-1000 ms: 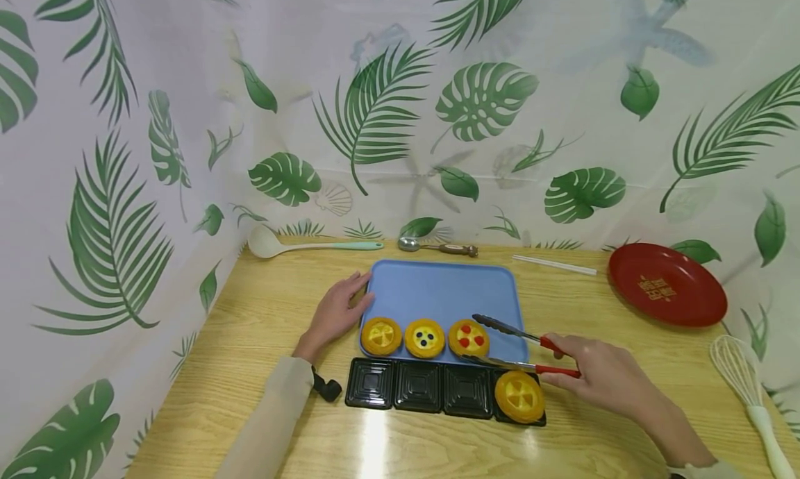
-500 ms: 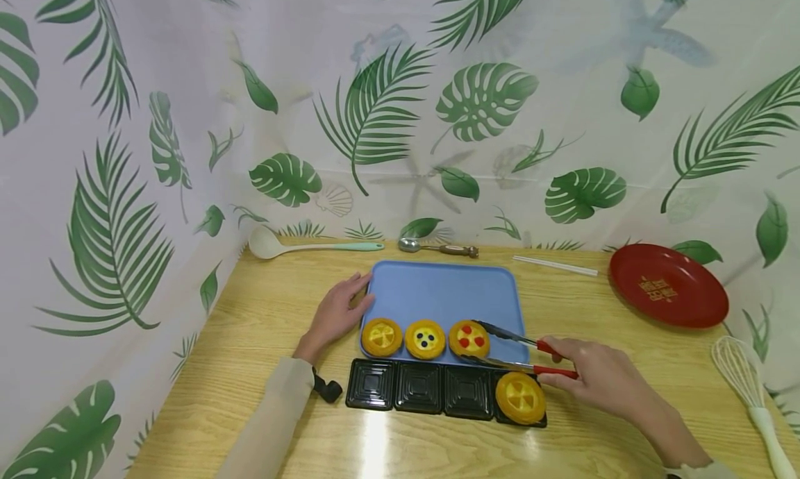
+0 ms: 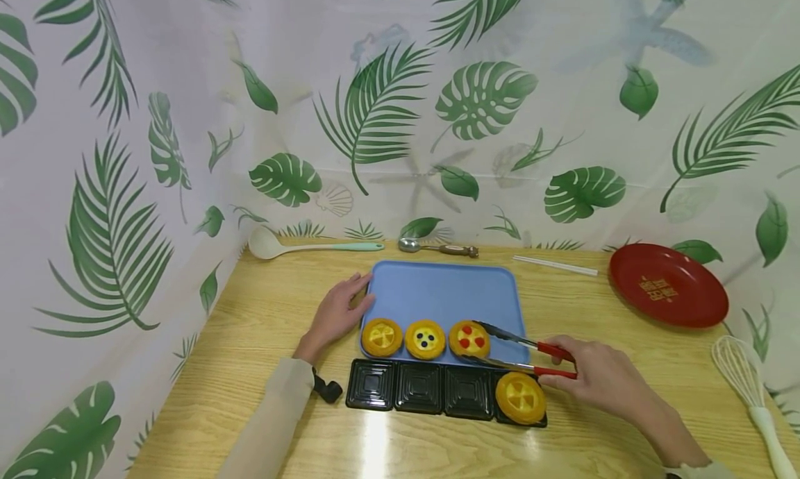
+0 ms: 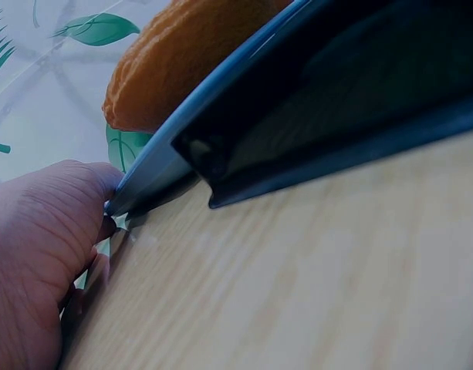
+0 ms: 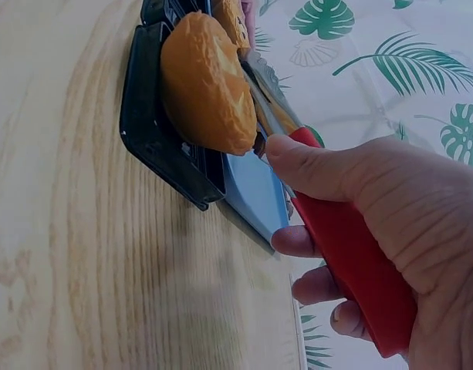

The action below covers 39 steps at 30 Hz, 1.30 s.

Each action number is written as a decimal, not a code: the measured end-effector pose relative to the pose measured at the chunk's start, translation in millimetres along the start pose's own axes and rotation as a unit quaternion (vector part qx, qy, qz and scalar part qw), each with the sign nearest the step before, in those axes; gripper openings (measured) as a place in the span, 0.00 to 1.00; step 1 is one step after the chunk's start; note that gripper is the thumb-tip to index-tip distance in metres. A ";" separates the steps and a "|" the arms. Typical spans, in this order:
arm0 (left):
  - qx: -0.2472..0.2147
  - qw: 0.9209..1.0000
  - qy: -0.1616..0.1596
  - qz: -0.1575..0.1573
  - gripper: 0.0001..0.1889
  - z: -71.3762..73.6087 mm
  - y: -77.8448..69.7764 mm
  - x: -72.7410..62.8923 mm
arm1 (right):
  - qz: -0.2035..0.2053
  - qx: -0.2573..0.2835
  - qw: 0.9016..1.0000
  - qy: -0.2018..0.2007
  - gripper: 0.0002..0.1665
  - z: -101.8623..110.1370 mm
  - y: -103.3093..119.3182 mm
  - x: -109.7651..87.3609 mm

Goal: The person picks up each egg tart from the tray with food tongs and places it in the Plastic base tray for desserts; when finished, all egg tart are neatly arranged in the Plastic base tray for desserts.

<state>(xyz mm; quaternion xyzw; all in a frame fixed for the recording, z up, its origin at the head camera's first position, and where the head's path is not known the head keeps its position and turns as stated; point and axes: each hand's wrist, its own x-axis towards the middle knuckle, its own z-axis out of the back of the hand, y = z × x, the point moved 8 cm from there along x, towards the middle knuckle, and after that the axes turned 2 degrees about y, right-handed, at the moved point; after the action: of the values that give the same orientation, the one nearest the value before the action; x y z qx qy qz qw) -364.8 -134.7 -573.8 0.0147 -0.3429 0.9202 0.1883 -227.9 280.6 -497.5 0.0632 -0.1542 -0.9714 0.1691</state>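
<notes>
tongs [image 3: 556, 372] gripped by right hand [image 3: 609, 376]; left hand [image 3: 339, 309] relaxed against tray [image 3: 445, 290] — gold-inscribed plate [image 3: 686, 283]

Stripy wooden table [image 3: 462, 455]. Along the back: a ladle [image 3: 321, 246], a little brown-handled spoon [image 3: 448, 248] and white chopsticks [image 3: 555, 264]. Near the back right corner, a red plate [image 3: 687, 291]; in front of it, a whisk [image 3: 754, 404]. In the middle, a blue tray [image 3: 444, 290]; just in front, a black pan [image 3: 419, 387] with four square cups.
</notes>
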 end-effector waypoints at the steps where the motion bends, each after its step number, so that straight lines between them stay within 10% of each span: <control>1: 0.000 1.000 0.001 0.000 0.30 -0.2 0.3 0.0 | -0.002 0.005 1.000 0.001 0.38 -0.4 -0.8 0.5; 39: 0.000 1.000 -0.002 0.002 0.31 0.0 1.3 0.0 | 0.012 0.034 0.998 -0.048 0.38 36.5 13.4 -25.2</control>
<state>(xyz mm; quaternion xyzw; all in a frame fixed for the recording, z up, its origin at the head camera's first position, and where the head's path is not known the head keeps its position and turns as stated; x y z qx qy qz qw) -365.3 -135.6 -574.7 0.0154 -0.3435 0.9205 0.1856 -206.6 287.5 -456.9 0.0202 -0.1961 -0.9653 0.1711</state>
